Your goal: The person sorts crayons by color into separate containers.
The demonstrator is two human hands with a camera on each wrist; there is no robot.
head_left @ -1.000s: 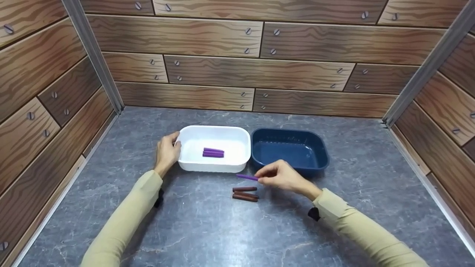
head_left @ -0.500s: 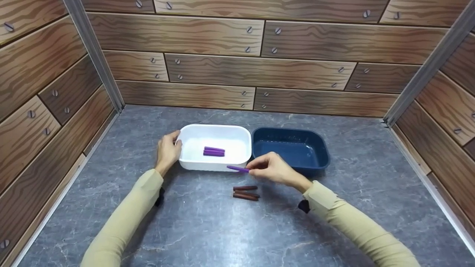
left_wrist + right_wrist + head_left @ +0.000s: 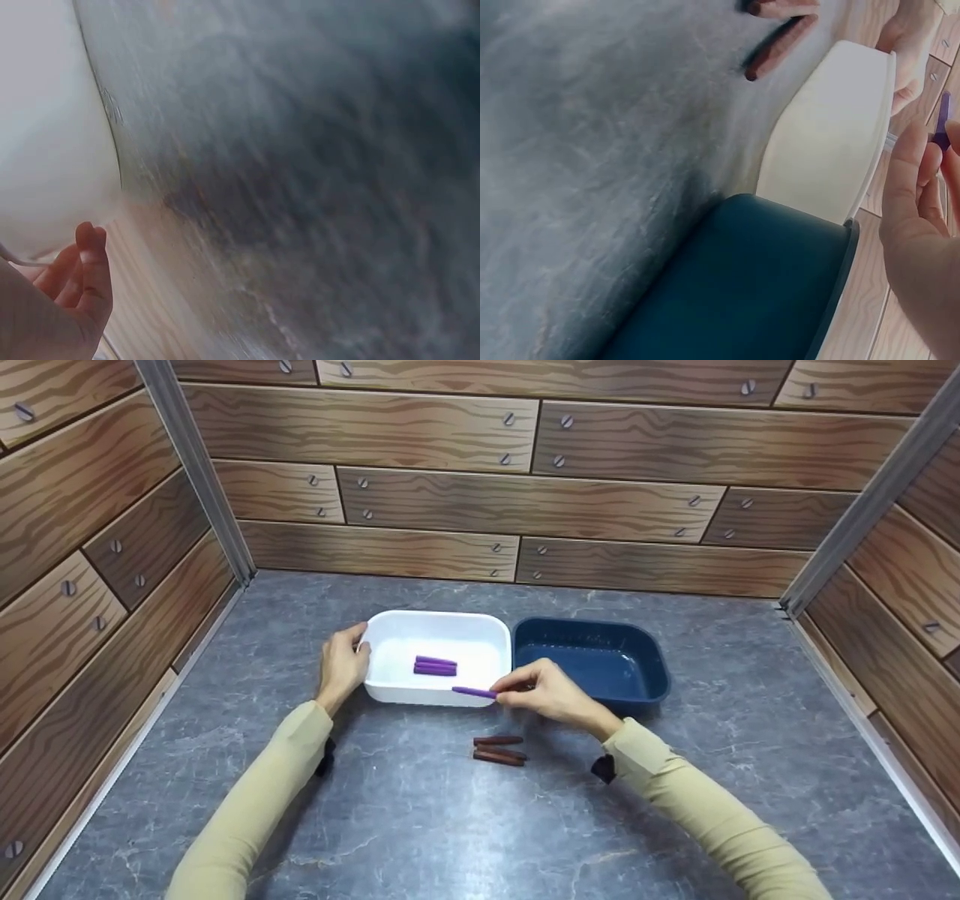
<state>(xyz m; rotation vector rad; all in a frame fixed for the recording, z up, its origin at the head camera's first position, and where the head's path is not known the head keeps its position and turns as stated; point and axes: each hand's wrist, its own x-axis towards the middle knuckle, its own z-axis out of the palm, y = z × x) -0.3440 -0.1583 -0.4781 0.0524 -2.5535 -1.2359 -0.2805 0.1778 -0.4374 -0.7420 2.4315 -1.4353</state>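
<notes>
Extends left sleeve (image 3: 251, 802) and right sleeve (image 3: 716, 806) from near side toward white bin (image 3: 420, 695), one per side, both angled inward. Shows three brown sticks (image 3: 498, 760) on gray table (image 3: 405, 810), near side of white bin, off its right half. Runs their long axes roughly parallel to its near wall, farthest one splayed slightly from the other two. Leaves a strip of table between them and that wall.

Pinches purple stick (image 3: 472, 691) in right hand (image 3: 551, 691), narrow grip, thumb against fingers, at white bin's near right corner. Points fingers left, with wrist back and to the right of that corner. Aims stick's free end left, tipped slightly to far side; long axis nearly along near wall. Overlaps near wall in head view; can't tell exact height or gap.

Touches white bin's left end with left hand (image 3: 343, 666), thumb nearer, fingers farther along. Can't tell whether clamped on rim or just resting there.

Has three purple sticks (image 3: 435, 670) inside white bin, side by side about mid-floor, lengthwise, floor showing all around.

Shows navy bin (image 3: 592, 664) just beside white bin's right end, hardly any room between rims. Ends at plank wall (image 3: 420, 495) beyond white bin, past another strip of table.
</notes>
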